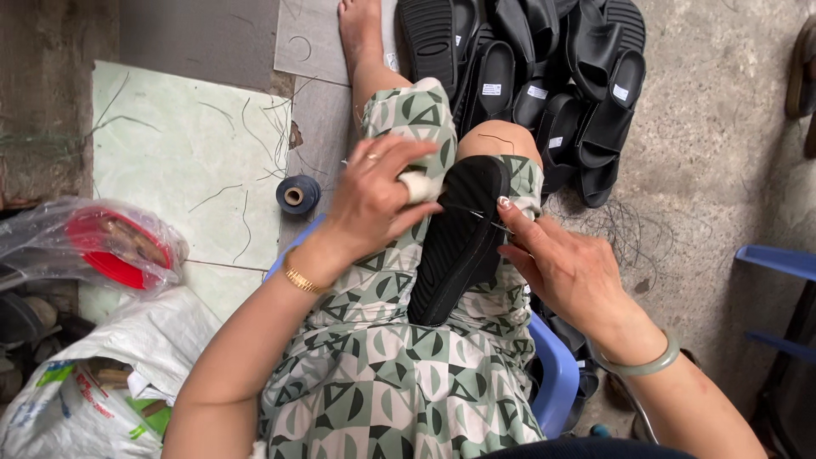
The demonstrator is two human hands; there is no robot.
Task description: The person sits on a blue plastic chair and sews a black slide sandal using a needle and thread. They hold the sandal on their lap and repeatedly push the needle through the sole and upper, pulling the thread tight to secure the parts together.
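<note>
A black sandal sole (459, 246) lies lengthwise on my lap between my knees, tread side up. My left hand (374, 200) rests on its left edge, with a white wrap on one finger and a ring and gold bracelet. My right hand (557, 259) is at the sole's right edge, pinching a thin needle (480, 214) with dark thread that lies across the sole. I sit on a blue plastic stool (557, 374) in a green patterned dress.
A pile of black slide sandals (552, 76) lies on the concrete floor ahead of my knees. A dark thread spool (297, 194) stands on the tile to the left. Plastic bags (93, 246) sit at far left. Another blue stool (778, 263) is at right.
</note>
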